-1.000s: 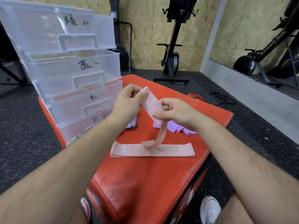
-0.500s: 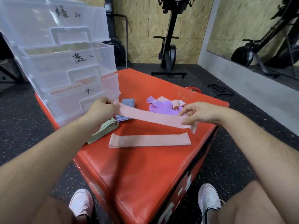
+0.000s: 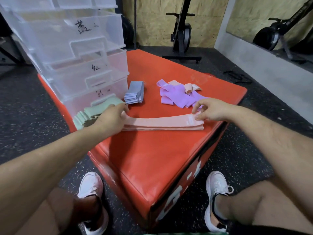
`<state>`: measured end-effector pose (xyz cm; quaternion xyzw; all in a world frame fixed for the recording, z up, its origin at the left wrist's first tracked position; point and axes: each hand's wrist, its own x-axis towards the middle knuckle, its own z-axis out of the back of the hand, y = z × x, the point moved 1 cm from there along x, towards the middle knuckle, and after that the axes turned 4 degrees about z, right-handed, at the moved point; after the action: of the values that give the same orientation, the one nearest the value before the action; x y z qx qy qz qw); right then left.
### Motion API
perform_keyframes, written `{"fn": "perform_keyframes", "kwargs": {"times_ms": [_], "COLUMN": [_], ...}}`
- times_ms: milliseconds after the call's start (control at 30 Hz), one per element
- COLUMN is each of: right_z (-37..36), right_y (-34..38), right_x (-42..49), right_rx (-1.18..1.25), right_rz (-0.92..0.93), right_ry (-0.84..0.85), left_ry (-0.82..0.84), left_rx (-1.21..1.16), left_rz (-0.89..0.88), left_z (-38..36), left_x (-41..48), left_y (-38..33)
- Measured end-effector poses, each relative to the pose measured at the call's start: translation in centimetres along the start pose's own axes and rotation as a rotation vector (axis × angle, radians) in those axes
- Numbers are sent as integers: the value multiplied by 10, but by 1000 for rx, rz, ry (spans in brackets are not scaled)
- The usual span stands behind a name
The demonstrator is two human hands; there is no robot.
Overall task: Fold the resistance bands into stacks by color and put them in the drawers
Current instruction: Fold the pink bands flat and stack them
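I see the pink bands (image 3: pixel 160 123) flat on the red box (image 3: pixel 152 158), spanning both hands: the left hand (image 3: pixel 111 119) pinches one end, the right hand (image 3: pixel 211 111) rests loose, spread fingers on the other.

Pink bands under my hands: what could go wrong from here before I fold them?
1. The pink band stack has its right end, under the right hand, near the red box's edge; it might slide off.
2. Its layers look fanned, so a fold may come out uneven.
3. More pink bands lie tangled in the purple pile and could be missed.
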<state>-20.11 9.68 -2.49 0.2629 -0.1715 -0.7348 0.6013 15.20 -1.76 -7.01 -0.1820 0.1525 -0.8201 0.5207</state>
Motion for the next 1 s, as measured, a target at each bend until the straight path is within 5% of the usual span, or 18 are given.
{"fn": "perform_keyframes", "kwargs": {"times_ms": [300, 600, 1000], "right_z": [-7, -35, -33], "right_y": [-4, 25, 18], "right_x": [7, -3, 13], "right_rx": [-307, -345, -362], "right_rz": [56, 263, 243], "right_ry": [29, 139, 132], "left_ry": [-43, 339, 356], "left_rx": [384, 135, 143], "left_rz": [-109, -369, -315], "left_z": [-9, -37, -41], "left_x": [-6, 8, 25], "left_y": [-17, -47, -65]}}
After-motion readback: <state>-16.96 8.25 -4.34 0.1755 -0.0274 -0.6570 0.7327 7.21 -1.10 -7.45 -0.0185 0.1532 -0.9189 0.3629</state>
